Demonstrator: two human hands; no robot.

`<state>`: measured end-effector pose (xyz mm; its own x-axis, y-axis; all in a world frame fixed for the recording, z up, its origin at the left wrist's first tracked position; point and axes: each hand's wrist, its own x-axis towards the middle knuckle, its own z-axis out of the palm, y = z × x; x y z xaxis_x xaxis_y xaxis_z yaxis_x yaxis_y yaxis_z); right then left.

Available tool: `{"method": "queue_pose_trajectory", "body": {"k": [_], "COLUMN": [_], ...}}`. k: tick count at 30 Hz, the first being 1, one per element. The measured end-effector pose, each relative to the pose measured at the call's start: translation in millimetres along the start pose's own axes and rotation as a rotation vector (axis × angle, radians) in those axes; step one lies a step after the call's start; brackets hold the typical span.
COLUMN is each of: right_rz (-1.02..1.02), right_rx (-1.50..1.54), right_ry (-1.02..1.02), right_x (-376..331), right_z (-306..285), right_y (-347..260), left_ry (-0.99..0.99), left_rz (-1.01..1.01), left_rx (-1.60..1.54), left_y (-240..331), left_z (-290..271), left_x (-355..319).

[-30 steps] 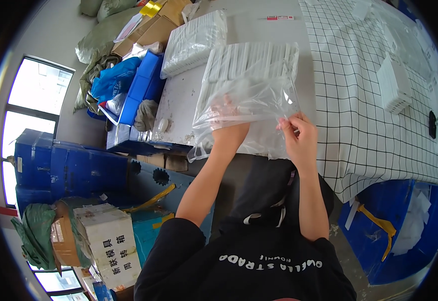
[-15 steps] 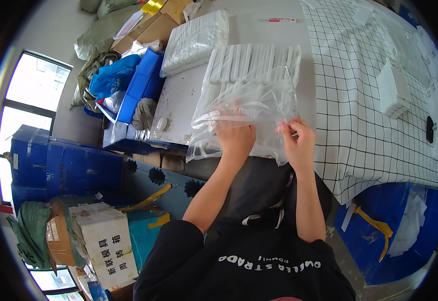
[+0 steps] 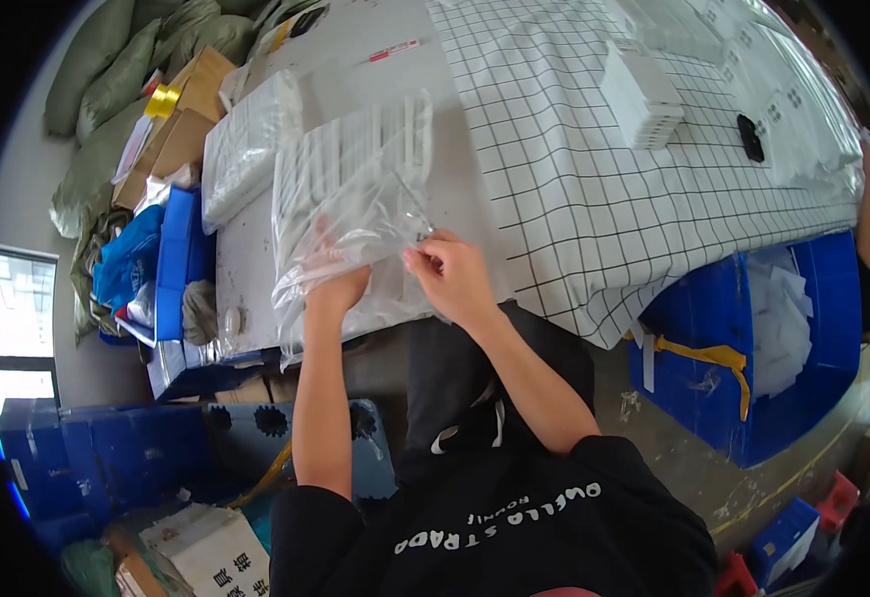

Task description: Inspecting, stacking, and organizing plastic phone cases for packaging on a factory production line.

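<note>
A clear plastic bag (image 3: 380, 214) lies on the grey-white tabletop, around a stack of white slatted pieces (image 3: 355, 149). My left hand (image 3: 340, 287) reaches under the film at the bag's near end. Its fingers show faintly through the plastic, stretched forward and apart from the white pieces as far as I can see. At the bag's right near corner, my right hand (image 3: 445, 267) pinches the film between thumb and fingers. Loose folds of the bag hang over the table's near edge.
Another wrapped white stack (image 3: 251, 149) lies farther left, beside a blue bin (image 3: 178, 264). To the right, a checked cloth (image 3: 544, 189) bears a white stack (image 3: 642, 95) and a black object (image 3: 750, 137). A large blue container (image 3: 698, 368) stands below the cloth. Another person's arm (image 3: 868, 199) shows at far right.
My view has turned rightward, so the table and bag appear farther left. My right hand still pinches the film, and my left hand stays under the plastic.
</note>
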<state>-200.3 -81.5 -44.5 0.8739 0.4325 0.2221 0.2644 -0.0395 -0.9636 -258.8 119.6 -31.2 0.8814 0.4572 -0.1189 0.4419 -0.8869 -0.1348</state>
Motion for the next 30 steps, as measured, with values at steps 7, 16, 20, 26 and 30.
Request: {"method": "queue_pose_trajectory", "body": {"k": [7, 16, 20, 26, 30], "right_rz": [-0.023, -0.005, 0.004, -0.005, -0.225], "right_rx": [-0.107, -0.104, -0.02, -0.066, -0.19], "right_ry": [0.052, -0.035, 0.136, 0.119, 0.317], "right_x": [-0.9, -8.4, 3.5, 8.0, -18.5], "right_z": [-8.9, -10.2, -11.4, -7.2, 0.6], "right_y": [5.3, 9.3, 1.8, 3.0, -23.5], "left_ry": [-0.286, -0.066, -0.157, -0.459, -0.487], "left_rz": [-0.186, -0.262, -0.291, -0.347, -0.334], "left_rx": [-0.808, -1.752, -1.804, -2.101, -2.19], "left_y": [-26.0, -53.5, -53.0, -52.3, -61.2], "left_z": [-72.1, -16.9, -30.2, -68.5, -68.3], "left_x": [-58.1, -162.1, -141.3, -46.7, -15.0]}}
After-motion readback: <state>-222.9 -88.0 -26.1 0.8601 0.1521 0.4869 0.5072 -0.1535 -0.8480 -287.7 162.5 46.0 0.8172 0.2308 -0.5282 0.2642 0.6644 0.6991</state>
